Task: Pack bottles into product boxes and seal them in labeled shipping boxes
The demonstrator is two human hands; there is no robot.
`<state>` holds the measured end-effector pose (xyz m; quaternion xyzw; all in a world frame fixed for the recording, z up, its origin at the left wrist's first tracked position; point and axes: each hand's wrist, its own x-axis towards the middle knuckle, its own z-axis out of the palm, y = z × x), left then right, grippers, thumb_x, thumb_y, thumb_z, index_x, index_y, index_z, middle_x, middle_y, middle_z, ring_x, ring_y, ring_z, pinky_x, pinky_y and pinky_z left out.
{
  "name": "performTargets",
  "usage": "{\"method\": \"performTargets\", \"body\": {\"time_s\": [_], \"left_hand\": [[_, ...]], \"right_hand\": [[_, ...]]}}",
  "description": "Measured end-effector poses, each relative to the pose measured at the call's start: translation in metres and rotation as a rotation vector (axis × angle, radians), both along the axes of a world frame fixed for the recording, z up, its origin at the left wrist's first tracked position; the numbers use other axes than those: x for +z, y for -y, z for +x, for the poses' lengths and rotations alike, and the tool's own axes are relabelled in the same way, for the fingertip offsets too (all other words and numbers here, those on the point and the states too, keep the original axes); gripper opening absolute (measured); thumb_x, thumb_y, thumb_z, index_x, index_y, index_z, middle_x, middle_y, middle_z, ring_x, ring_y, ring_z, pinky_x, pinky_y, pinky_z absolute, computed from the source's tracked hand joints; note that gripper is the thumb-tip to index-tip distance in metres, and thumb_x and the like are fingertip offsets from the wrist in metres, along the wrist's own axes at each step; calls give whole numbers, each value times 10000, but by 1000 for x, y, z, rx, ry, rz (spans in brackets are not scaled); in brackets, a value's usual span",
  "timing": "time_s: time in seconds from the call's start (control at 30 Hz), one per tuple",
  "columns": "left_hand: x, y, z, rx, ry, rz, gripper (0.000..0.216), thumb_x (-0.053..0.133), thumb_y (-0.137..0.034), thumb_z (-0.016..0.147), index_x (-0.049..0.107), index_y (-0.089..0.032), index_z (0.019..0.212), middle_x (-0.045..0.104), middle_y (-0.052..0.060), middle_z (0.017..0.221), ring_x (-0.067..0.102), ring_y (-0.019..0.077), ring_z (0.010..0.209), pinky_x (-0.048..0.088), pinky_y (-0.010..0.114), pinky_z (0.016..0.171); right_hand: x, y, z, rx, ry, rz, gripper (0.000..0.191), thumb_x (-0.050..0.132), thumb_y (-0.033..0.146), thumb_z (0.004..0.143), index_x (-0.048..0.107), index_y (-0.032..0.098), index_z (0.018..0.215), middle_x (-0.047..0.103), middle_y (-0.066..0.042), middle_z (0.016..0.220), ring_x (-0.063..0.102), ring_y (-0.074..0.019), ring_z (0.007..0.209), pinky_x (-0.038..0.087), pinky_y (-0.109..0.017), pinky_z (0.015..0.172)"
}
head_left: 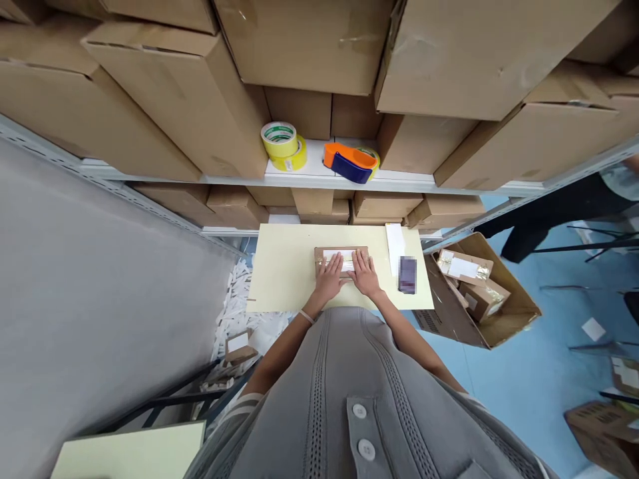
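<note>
A small cardboard box (319, 255) with a white label (345, 254) on top lies on the pale yellow board in front of me. My left hand (330, 278) rests flat on its left part, fingers stretched over the label. Flat on the right part lies my right hand (364, 274), fingers also extended and a little spread. Both palms reach past the near edge of the box. Part of the label is hidden under the fingers.
The pale yellow board (284, 266) also bears a white paper (395, 243) and a phone (407, 274). Tape rolls (284, 146) and an orange-blue tape dispenser (349, 161) sit on the shelf above. A large open carton (519, 313) with parcels stands right; paper scraps (234, 299) lie left.
</note>
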<state>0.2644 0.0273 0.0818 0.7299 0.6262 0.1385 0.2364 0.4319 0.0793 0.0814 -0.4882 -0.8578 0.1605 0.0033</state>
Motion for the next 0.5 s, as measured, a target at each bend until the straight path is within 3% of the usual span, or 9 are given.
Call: {"method": "performTargets", "body": {"time_s": [0.1, 0.2, 0.33, 0.43, 0.5], "left_hand": [[-8, 1, 5, -26, -25, 10, 791, 447, -339, 894, 80, -112, 1558, 107, 131, 1630, 16, 223, 1512, -35, 505, 1216], [-16, 1, 5, -16, -55, 35, 758, 407, -211, 876, 92, -111, 1558, 106, 113, 1630, 2, 195, 1510, -28, 488, 1222], [-23, 1, 6, 14, -66, 92, 725, 339, -134, 878, 97, -121, 1561, 116, 92, 1630, 11, 175, 1507, -13, 473, 1231], [-26, 2, 7, 26, -65, 118, 747, 329, -104, 868, 62, -142, 1565, 110, 74, 1630, 23, 164, 1505, 6, 463, 1239], [-27, 3, 7, 26, -70, 124, 754, 320, -88, 863, 52, -146, 1566, 113, 69, 1629, 29, 157, 1504, 13, 451, 1243]], "right_hand": [[9, -8, -1, 10, -14, -43, 682, 409, 333, 933, 206, 117, 1547, 238, -164, 1594, 186, -284, 1489, 88, -553, 1198], [37, -24, -6, 10, -77, -54, 624, 428, 278, 909, 316, 155, 1510, 364, -155, 1544, 311, -295, 1442, 109, -572, 1189], [113, -62, -32, 29, -353, 146, 462, 347, 315, 966, 486, 184, 1387, 492, -128, 1449, 443, -268, 1341, 330, -464, 1127], [175, -98, -62, 146, -479, 320, 410, 340, 355, 985, 513, 228, 1333, 526, -104, 1393, 468, -275, 1296, 366, -477, 1089], [201, -126, -80, 144, -494, 431, 406, 349, 361, 982, 495, 213, 1331, 507, -120, 1392, 442, -292, 1302, 351, -505, 1088]]}}
